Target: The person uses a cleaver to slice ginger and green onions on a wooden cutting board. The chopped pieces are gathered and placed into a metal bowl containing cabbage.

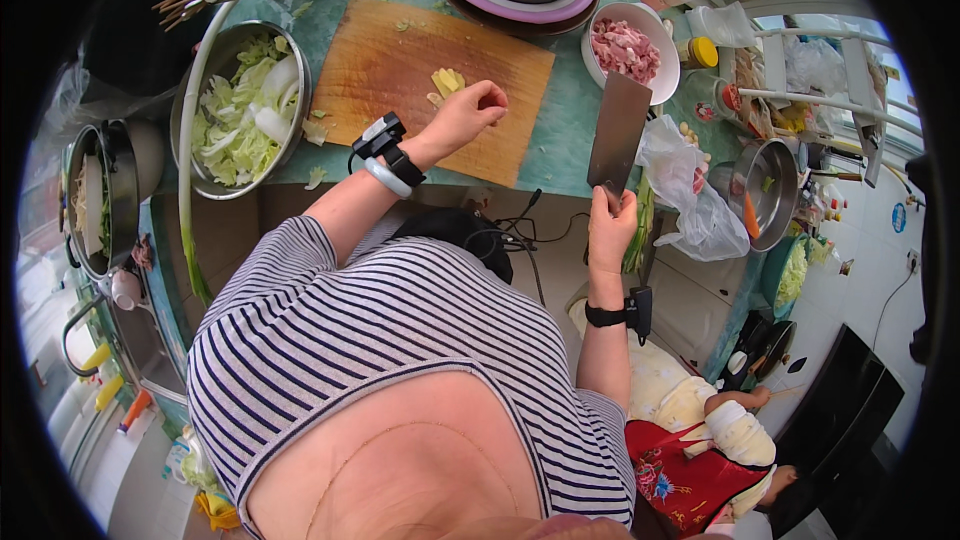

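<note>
My right hand [613, 229] grips the handle of a cleaver [619, 131], its broad blade pointing away from me over the counter's edge, just below a white bowl of cut raw meat [626, 51]. Over the wooden cutting board [510, 82] is my left hand [469, 116], fingers curled; whether something small is between them cannot be told. Pale yellow slices, perhaps ginger, [448, 82] lie on the board just beyond that hand. A steel bowl [303, 82] of torn cabbage leaves [232, 124] stands left of the board.
A long green onion [189, 135] lies across the steel bowl's left side. Stacked basins with a lidded pot [517, 4] stand behind the board. At right are a plastic bag [694, 202], a glass jar [705, 94] and a steel basin [780, 195]. Another person [697, 450] in a red apron is at lower right.
</note>
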`<action>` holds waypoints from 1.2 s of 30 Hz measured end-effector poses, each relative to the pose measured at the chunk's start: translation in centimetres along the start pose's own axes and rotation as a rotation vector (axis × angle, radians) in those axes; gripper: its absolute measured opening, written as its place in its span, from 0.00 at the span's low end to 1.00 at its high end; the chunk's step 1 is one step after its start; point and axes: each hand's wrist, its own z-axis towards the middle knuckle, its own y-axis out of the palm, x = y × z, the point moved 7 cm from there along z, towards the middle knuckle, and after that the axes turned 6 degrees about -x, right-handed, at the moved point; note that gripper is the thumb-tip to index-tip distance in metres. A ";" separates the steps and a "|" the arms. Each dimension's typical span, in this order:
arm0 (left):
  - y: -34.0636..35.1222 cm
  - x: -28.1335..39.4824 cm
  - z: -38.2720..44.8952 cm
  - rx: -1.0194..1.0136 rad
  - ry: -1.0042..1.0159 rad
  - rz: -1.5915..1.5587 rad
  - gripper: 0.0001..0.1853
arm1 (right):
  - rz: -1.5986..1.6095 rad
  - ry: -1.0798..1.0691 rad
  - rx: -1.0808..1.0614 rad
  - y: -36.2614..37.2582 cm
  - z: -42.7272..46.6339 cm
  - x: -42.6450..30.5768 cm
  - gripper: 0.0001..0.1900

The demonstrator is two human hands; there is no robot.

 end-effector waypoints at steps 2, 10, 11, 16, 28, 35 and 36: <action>1.5 3.4 0.9 0.088 0.134 -0.178 0.05 | 0.144 -0.008 0.007 -2.3 -0.6 -0.3 0.09; 9.8 12.3 8.2 0.501 0.802 -0.028 0.06 | 0.240 -0.006 0.154 -11.1 1.0 -1.4 0.09; 10.9 12.0 10.0 0.565 0.831 0.116 0.07 | 0.242 -0.030 0.160 -12.3 1.1 -1.4 0.09; 14.2 7.4 16.9 0.515 0.627 0.795 0.07 | 0.254 -0.029 0.180 -16.0 1.8 -0.6 0.10; -7.2 1.4 -1.4 0.469 0.286 1.021 0.12 | -0.320 -0.339 -0.457 -2.7 3.8 -3.4 0.12; -7.8 -0.7 -3.4 0.352 0.433 0.953 0.20 | -0.936 -0.622 -0.526 12.3 4.1 -4.1 0.10; -7.5 -0.6 -3.1 0.336 0.485 0.967 0.15 | -1.002 -0.647 -0.493 13.7 3.8 -4.1 0.11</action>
